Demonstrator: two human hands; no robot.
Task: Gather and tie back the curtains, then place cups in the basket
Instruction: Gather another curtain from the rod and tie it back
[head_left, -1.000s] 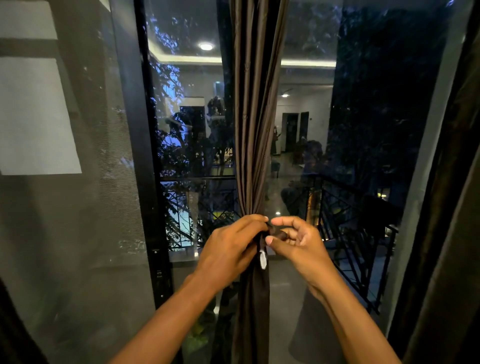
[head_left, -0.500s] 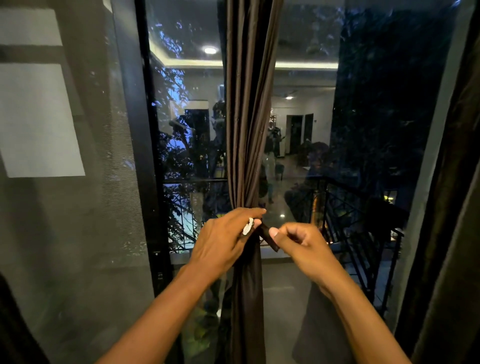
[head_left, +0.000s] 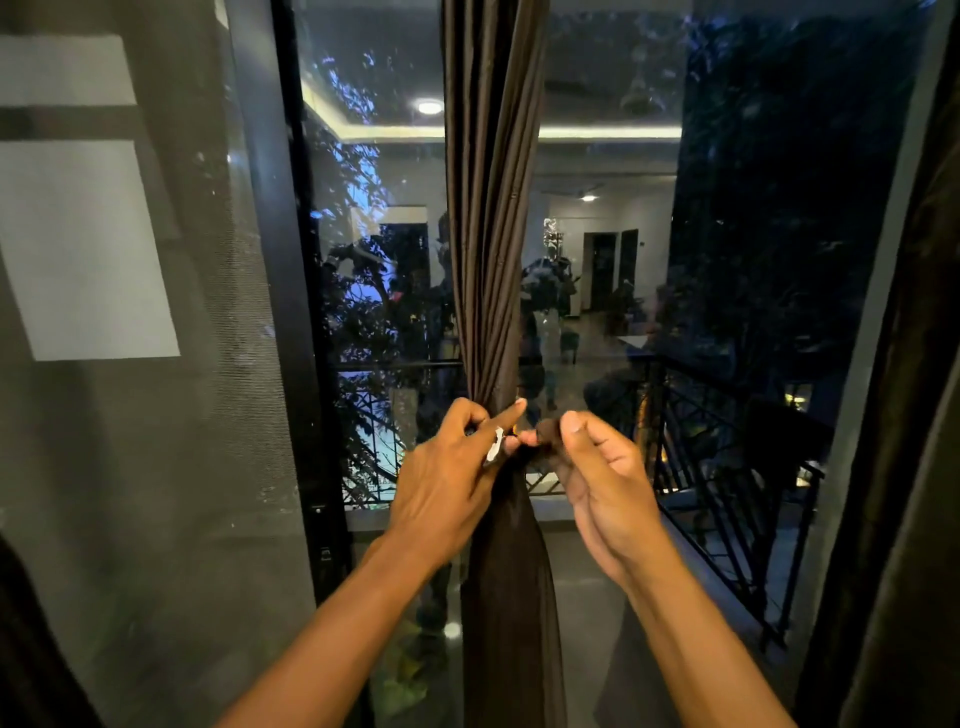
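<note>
A dark brown curtain (head_left: 493, 260) hangs bunched into a narrow column in front of the glass door. At the cinched waist, my left hand (head_left: 452, 478) wraps the gathered folds and holds one end of the brown tie-back, a small white tag (head_left: 493, 451) showing between its fingers. My right hand (head_left: 597, 467) pinches the other end of the tie-back (head_left: 543, 436) just right of the curtain. The two hands nearly touch. No cups or basket are in view.
A black door frame (head_left: 291, 312) stands left of the curtain, with a mesh screen panel (head_left: 130, 415) beyond it. Another dark curtain (head_left: 914, 467) hangs along the right edge. Through the glass is a balcony railing (head_left: 727, 441).
My right hand has moved closer to the left, bringing the tie-back end up against the curtain. The white tag stays held in my left hand's fingers.
</note>
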